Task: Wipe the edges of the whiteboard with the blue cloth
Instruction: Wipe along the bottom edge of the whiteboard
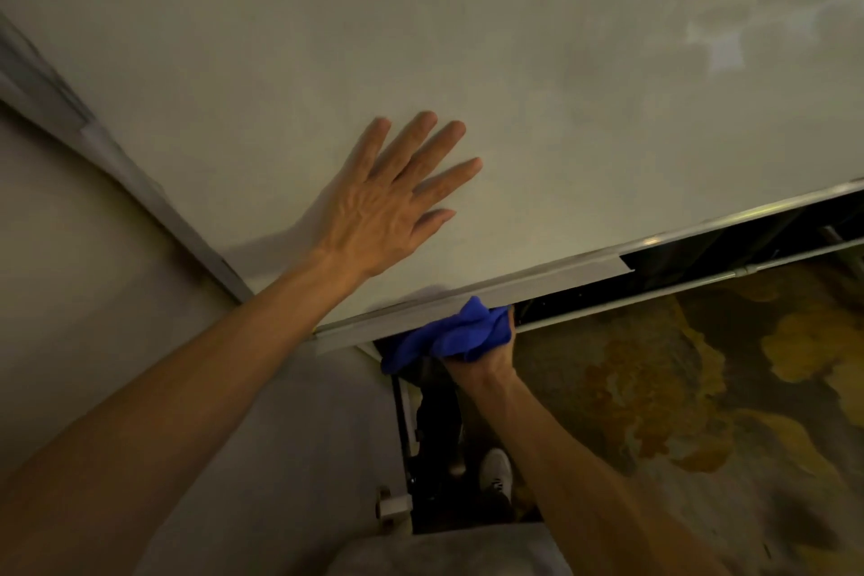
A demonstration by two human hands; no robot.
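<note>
Below, right hand point(486, 353) presses blue cloth point(456, 334) against whiteboard point(514, 84) edge (left hand point(388, 206) flat).

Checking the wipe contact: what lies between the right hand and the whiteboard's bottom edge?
In the head view, only the bunched blue cloth lies between the right hand and the bottom edge of the whiteboard.

Left hand point(381, 206) flat on whiteboard point(561, 84); right hand point(486, 353) apparently presses blue cloth point(460, 332) against bottom edge.

Office-like room, wall whiteboard point(514, 61), patterned carpet point(701, 388)
</note>
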